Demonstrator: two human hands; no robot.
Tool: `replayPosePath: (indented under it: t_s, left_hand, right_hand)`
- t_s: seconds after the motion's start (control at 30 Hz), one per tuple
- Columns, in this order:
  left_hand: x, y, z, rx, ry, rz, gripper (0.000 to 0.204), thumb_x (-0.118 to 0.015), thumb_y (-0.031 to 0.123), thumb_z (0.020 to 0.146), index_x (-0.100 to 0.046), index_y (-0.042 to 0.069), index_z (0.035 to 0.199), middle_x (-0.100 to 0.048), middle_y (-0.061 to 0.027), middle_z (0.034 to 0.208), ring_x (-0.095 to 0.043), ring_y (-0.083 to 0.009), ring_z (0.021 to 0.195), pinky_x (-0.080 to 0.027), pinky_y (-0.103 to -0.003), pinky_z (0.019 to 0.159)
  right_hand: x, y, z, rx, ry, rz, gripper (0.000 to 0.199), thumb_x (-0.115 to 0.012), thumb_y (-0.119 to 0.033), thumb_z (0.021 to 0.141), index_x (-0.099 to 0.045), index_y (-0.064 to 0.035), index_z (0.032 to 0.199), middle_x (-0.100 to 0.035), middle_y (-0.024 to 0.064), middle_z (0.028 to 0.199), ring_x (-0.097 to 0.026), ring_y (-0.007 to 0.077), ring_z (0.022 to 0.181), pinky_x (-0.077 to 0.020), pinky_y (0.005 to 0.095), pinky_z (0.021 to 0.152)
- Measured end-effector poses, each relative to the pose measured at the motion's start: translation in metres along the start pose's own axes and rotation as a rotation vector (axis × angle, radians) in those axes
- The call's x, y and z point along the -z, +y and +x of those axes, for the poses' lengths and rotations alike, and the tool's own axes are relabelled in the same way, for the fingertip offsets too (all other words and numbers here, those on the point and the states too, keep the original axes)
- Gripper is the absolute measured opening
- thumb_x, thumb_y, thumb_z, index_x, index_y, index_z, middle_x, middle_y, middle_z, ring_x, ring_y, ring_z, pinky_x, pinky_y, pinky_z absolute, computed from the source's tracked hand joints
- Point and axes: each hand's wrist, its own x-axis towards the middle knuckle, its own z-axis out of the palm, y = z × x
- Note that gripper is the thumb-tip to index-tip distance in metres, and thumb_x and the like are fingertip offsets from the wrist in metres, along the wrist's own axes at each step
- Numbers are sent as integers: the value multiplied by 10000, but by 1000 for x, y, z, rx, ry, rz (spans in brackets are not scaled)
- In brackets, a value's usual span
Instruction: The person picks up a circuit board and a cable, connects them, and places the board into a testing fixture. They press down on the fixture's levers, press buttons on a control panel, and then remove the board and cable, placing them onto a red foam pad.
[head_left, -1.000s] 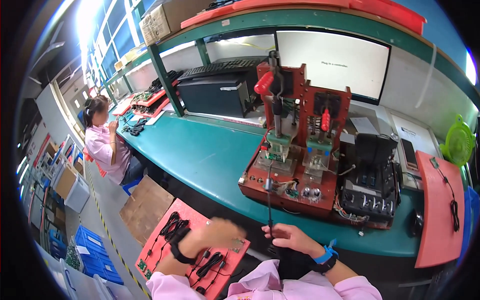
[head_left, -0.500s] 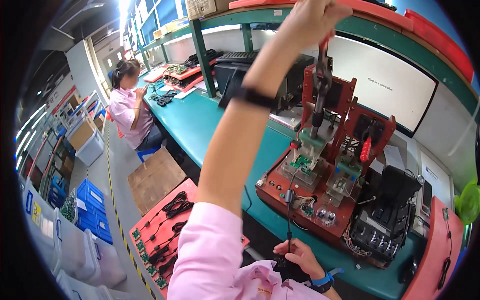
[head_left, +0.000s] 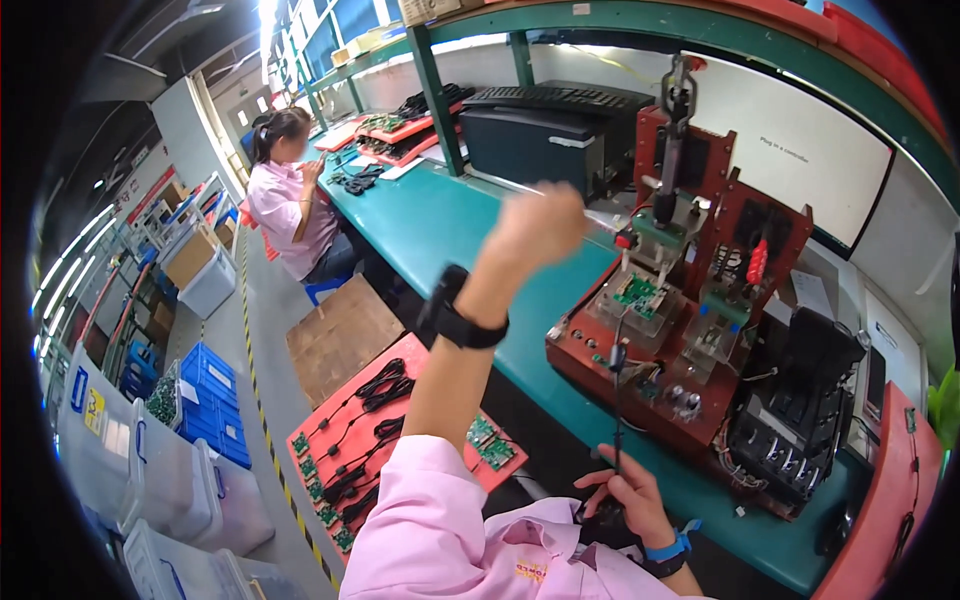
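Observation:
My left hand (head_left: 540, 225), blurred by motion, is in the air over the green bench, left of the red test fixture (head_left: 605, 368); its fingers are too smeared to read. The fixture's left toggle clamp (head_left: 677, 105) has its lever standing upright. Beneath that clamp, a green circuit board (head_left: 638, 291) lies in a clear holder. From this board a black cable (head_left: 618, 405) with a thick bead runs down to my right hand (head_left: 640, 500). My right fingers are closed around the cable close to my body; its end is hidden there.
A red board (head_left: 360, 440) with cables and several circuit boards is at lower left. Beside the fixture's second clamp with a red handle (head_left: 757, 262) sits a black open case (head_left: 790, 410). A monitor (head_left: 800, 150) stands behind. A person (head_left: 290, 205) in pink sits farther along the bench.
My left hand has come down and left from the toggle clamp's handle at the top. My right hand still holds the cable. The whole view has shifted slightly.

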Motion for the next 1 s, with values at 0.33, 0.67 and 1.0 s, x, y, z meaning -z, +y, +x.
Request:
replayPosePath:
  t_s: [0.33, 0.67, 1.0]
  left_hand:
    - [-120, -9, 4, -552, -283, -761, 543, -583, 183, 757, -380, 116, 1256, -426, -102, 1254, -341, -260, 1196, -294, -355, 973]
    - [-128, -11, 23, -559, -365, -1034, 407, -646, 113, 667, -530, 73, 1056, -452, -86, 1185, -424, -244, 1094, -355, -328, 909]
    - [-95, -5, -112, -132, 592, -919, 418, -687, 59, 574, -532, 48, 961, -446, -143, 1110, -457, -302, 1034, -397, -336, 850]
  right_hand:
    - [-39, -67, 13, 326, 74, -24, 524, -462, -256, 865, -266, -16, 1288, -581, 220, 910, -594, 247, 513, -501, 298, 497]
    - [-31, -28, 10, 161, 40, -86, 495, -491, -223, 851, -321, -9, 1263, -576, 230, 921, -599, 255, 539, -499, 298, 502]
    - [-2, 3, -25, -81, -145, -230, 368, -488, -87, 810, -456, 28, 1158, -590, 217, 929, -605, 252, 677, -486, 313, 627]
